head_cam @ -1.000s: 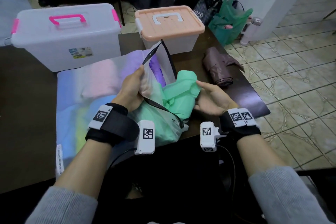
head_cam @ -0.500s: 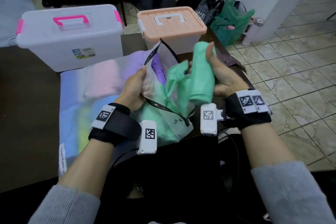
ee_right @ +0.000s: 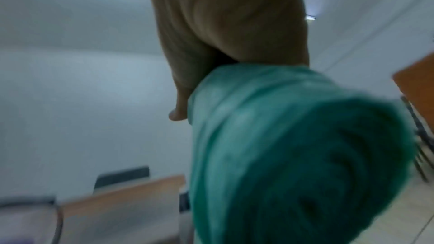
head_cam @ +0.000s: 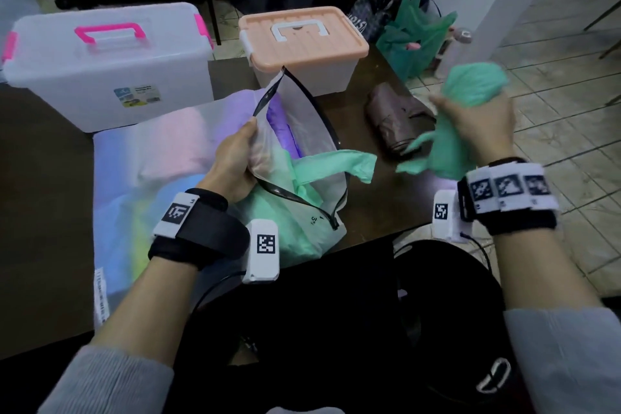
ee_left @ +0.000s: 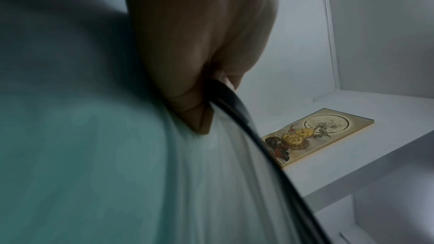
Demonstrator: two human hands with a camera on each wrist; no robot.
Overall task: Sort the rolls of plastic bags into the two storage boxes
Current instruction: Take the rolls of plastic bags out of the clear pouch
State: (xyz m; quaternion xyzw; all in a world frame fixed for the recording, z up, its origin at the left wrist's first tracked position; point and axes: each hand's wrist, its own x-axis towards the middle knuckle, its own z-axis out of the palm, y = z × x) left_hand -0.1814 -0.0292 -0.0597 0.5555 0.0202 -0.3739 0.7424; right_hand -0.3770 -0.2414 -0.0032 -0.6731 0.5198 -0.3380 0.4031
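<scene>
My right hand (head_cam: pixel 477 121) grips a green roll of plastic bags (head_cam: pixel 470 87) in the air past the table's right edge, a loose tail hanging below it; the roll (ee_right: pixel 293 146) fills the right wrist view under my fingers. My left hand (head_cam: pixel 235 161) pinches the zippered rim of a translucent pouch (head_cam: pixel 302 124) lying on the table and holds its mouth open. Inside show a purple roll (head_cam: pixel 280 124) and more green bags (head_cam: pixel 332 166). At the back stand two lidded boxes: a clear one with pink handle (head_cam: pixel 107 60) and a smaller one with peach lid (head_cam: pixel 302 40).
A dark brown roll (head_cam: pixel 393 121) lies on the table right of the pouch. The dark table (head_cam: pixel 43 195) ends just right of it over tiled floor (head_cam: pixel 554 94). Bags, among them a green one (head_cam: pixel 413 40), and a bottle (head_cam: pixel 457 50) stand on the floor behind.
My right hand has pulled the green roll out of the pouch, lifted it and swung it right, clear of the table. My left hand keeps its hold on the pouch rim.
</scene>
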